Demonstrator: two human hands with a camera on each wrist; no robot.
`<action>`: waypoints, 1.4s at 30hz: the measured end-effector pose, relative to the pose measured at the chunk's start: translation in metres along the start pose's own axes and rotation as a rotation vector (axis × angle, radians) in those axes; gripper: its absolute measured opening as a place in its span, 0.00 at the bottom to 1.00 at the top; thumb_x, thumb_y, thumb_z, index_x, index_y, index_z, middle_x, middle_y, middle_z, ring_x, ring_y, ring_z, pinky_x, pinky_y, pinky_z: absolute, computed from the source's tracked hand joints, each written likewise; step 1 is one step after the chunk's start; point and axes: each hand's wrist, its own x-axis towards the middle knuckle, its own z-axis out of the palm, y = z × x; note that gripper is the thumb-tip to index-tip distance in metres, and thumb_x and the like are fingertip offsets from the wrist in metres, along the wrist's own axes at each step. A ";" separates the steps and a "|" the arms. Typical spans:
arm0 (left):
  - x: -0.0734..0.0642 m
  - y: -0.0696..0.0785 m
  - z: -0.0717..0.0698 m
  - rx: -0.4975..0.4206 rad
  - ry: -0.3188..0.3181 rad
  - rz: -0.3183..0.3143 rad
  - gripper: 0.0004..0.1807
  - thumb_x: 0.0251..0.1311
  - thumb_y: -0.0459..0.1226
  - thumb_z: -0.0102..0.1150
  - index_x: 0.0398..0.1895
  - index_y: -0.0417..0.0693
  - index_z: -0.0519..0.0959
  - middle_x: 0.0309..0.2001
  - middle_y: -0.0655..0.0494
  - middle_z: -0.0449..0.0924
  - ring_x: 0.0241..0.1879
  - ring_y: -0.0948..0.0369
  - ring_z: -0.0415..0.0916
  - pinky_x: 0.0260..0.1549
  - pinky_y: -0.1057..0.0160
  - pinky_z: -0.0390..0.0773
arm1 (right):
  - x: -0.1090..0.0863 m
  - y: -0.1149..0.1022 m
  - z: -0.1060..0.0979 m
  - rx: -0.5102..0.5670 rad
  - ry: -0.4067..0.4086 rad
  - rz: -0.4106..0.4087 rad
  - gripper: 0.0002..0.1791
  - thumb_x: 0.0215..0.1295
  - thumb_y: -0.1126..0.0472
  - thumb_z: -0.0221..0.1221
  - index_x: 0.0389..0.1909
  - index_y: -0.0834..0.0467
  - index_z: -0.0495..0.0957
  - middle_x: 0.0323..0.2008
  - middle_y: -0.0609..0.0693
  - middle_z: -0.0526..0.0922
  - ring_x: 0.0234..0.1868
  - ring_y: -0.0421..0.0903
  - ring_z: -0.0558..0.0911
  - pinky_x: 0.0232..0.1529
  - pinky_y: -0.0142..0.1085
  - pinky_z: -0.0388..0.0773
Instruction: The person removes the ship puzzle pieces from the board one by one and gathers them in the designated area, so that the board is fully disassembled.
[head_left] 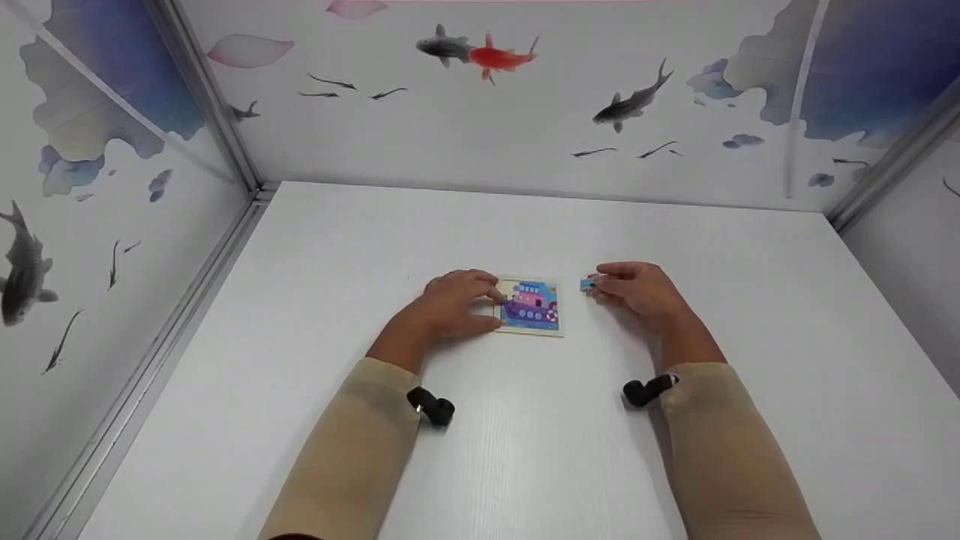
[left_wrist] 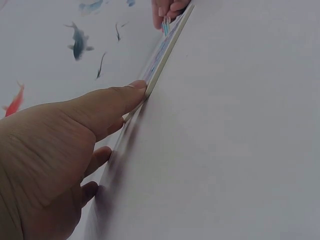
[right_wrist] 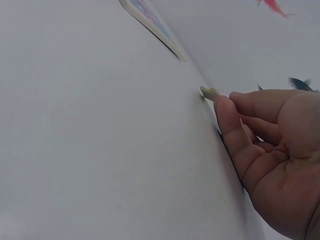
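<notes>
A small square jigsaw puzzle [head_left: 529,307] with a pale wooden frame and a purple and pink ship picture lies flat on the white table. My left hand [head_left: 461,304] holds its left side, thumb at the near corner and fingertips at the upper left and over the picture. In the left wrist view the thumb [left_wrist: 117,100] touches the frame's edge. Right of the puzzle and apart from it, my right hand [head_left: 637,291] pinches a small blue puzzle piece [head_left: 587,284] between thumb and fingertips. The right wrist view shows this piece [right_wrist: 209,93] edge-on, close to the tabletop.
The white table [head_left: 495,465] reaches to a back wall [head_left: 510,135] painted with fish. Side panels with metal corner posts [head_left: 217,97] stand left and right. Black wrist cameras are strapped over both beige sleeves [head_left: 352,442].
</notes>
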 end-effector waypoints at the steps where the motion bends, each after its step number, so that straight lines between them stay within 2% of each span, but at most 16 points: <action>1: 0.000 0.000 0.000 0.000 0.002 -0.002 0.23 0.70 0.58 0.64 0.65 0.69 0.83 0.80 0.65 0.69 0.84 0.53 0.58 0.81 0.37 0.57 | 0.000 0.000 0.000 0.006 0.002 0.002 0.27 0.76 0.53 0.65 0.72 0.54 0.77 0.67 0.56 0.81 0.51 0.39 0.89 0.52 0.26 0.85; 12: 0.001 -0.001 0.002 -0.002 0.001 -0.016 0.23 0.70 0.57 0.64 0.66 0.71 0.83 0.80 0.67 0.68 0.85 0.54 0.56 0.82 0.37 0.54 | -0.001 -0.001 0.000 0.086 0.018 0.015 0.28 0.77 0.57 0.65 0.74 0.58 0.75 0.65 0.58 0.80 0.47 0.38 0.90 0.53 0.27 0.85; 19: 0.000 -0.002 0.000 0.003 -0.001 -0.004 0.22 0.71 0.57 0.64 0.65 0.70 0.83 0.80 0.66 0.67 0.85 0.53 0.56 0.82 0.37 0.55 | -0.001 -0.001 -0.001 0.043 0.048 0.024 0.26 0.78 0.54 0.63 0.73 0.55 0.76 0.63 0.57 0.83 0.49 0.40 0.90 0.53 0.26 0.85; 29: 0.000 -0.001 0.000 0.006 -0.012 -0.008 0.24 0.71 0.57 0.63 0.67 0.69 0.82 0.81 0.65 0.67 0.85 0.52 0.55 0.82 0.37 0.54 | -0.001 -0.001 0.001 0.081 0.057 0.030 0.26 0.79 0.54 0.63 0.73 0.56 0.76 0.63 0.57 0.82 0.48 0.41 0.91 0.53 0.28 0.86; 34: -0.001 0.000 -0.001 -0.003 -0.007 -0.004 0.23 0.71 0.56 0.64 0.67 0.69 0.83 0.81 0.65 0.67 0.85 0.53 0.56 0.81 0.36 0.55 | -0.003 -0.004 0.003 0.081 0.049 0.005 0.25 0.78 0.55 0.62 0.73 0.56 0.76 0.63 0.59 0.83 0.47 0.40 0.91 0.52 0.29 0.87; 42: -0.002 0.002 -0.003 -0.016 -0.006 -0.007 0.23 0.71 0.56 0.64 0.66 0.69 0.83 0.80 0.64 0.68 0.84 0.53 0.57 0.82 0.36 0.54 | -0.005 -0.015 0.016 -0.015 0.049 -0.068 0.23 0.77 0.52 0.64 0.68 0.54 0.81 0.61 0.56 0.85 0.50 0.45 0.88 0.50 0.29 0.87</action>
